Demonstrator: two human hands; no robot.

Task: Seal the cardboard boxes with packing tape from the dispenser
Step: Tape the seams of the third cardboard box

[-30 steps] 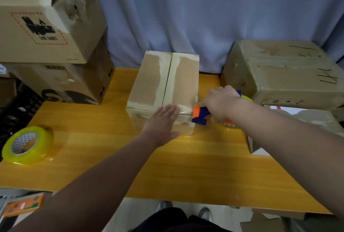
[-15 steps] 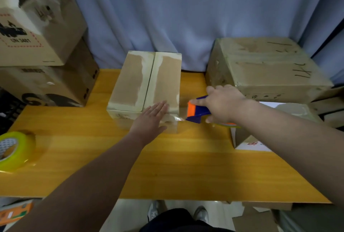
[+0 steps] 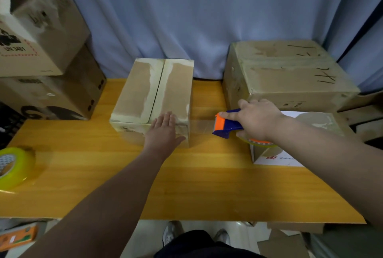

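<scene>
A small closed cardboard box [image 3: 143, 92] stands on the yellow table [image 3: 186, 185], its two top flaps meeting along a centre seam. My left hand [image 3: 164, 131] lies flat with fingers together on the box's near right corner, pressing down a strip of clear tape [image 3: 202, 126]. The strip stretches rightward from that corner to a blue and orange tape dispenser [image 3: 224, 126]. My right hand [image 3: 259, 122] grips the dispenser's handle, a short way right of the box. The tape roll under that hand is mostly hidden.
A large taped box [image 3: 288, 75] sits at the back right, with a smaller box [image 3: 275, 156] in front of it. Two stacked boxes [image 3: 41, 54] fill the back left. A spare yellow tape roll [image 3: 14, 166] lies at the table's left edge.
My right hand has pulled the dispenser to the right, away from the box corner, drawing out a length of clear tape. My left hand has stayed pressed on the corner.
</scene>
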